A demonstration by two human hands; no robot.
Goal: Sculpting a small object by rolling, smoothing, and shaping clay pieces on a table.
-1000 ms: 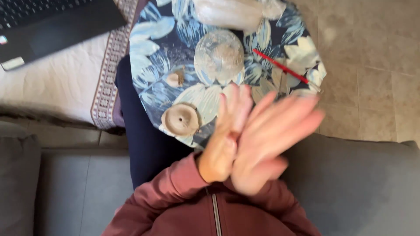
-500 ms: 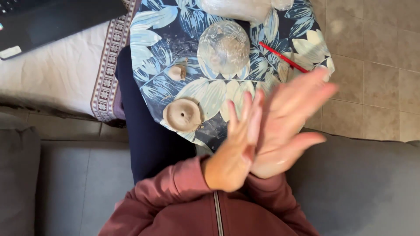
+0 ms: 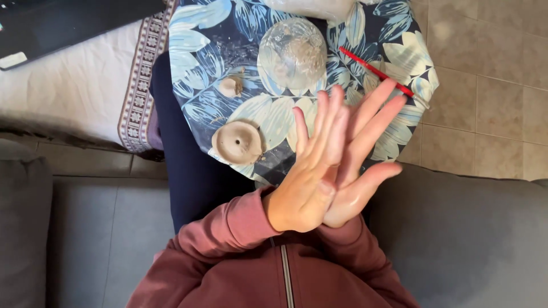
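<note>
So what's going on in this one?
A person seated on a grey sofa presses the left hand and right hand flat together, palm to palm, over a leaf-patterned board on their lap. On the board lie a small clay disc, a plastic-wrapped ball, a clay scrap and a red stick. Neither hand touches them.

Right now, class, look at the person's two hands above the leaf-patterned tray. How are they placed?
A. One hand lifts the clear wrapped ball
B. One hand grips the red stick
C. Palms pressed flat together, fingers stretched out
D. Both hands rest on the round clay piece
C: the left hand and right hand lie palm to palm, fingers extended, touching nothing on the tray.
</note>
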